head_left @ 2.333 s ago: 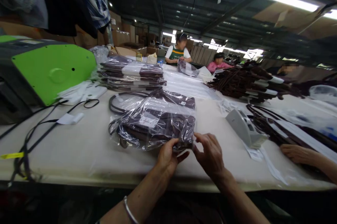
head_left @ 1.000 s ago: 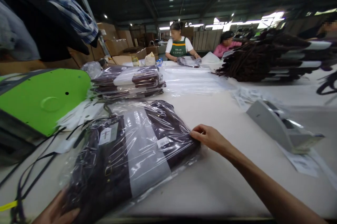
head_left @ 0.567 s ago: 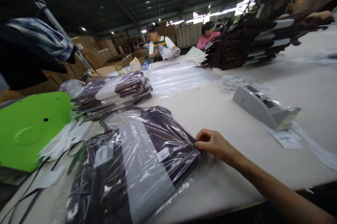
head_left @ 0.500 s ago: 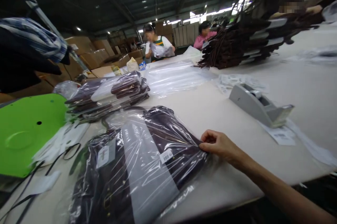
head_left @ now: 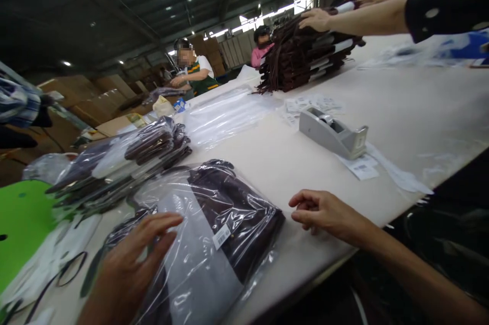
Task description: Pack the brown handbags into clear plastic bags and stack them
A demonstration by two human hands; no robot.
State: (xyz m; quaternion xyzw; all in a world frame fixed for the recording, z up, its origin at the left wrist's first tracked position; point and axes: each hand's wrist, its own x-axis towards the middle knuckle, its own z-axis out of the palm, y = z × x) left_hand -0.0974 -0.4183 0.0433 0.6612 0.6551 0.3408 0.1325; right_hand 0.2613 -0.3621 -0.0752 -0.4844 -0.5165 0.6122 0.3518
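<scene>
A dark brown folded item, perhaps leather, lies in a clear plastic bag (head_left: 244,202) on the table in front of me. A pale grey sheet (head_left: 198,264) crosses it, and a small barcode label (head_left: 221,237) sits beside the sheet. My left hand (head_left: 139,256) is over the bag's left part, thumb and fingers apart with nothing between them; whether it touches the plastic I cannot tell. Just off the bag's right corner, my right hand (head_left: 324,217) is open with its fingers loosely curved, holding nothing.
Behind the bag are a stack of bagged brown items (head_left: 126,162) and flat clear plastic bags (head_left: 225,111). A grey tape dispenser (head_left: 332,131) stands right of centre near label sheets (head_left: 313,105). A co-worker's hand (head_left: 317,20) rests on a brown strap-ended pile (head_left: 290,57). A green chair (head_left: 26,223) is at left.
My right hand has let go of the bag's right corner and opened. My left hand has come into view over the bag. A co-worker's polka-dot sleeve now reaches to the brown pile.
</scene>
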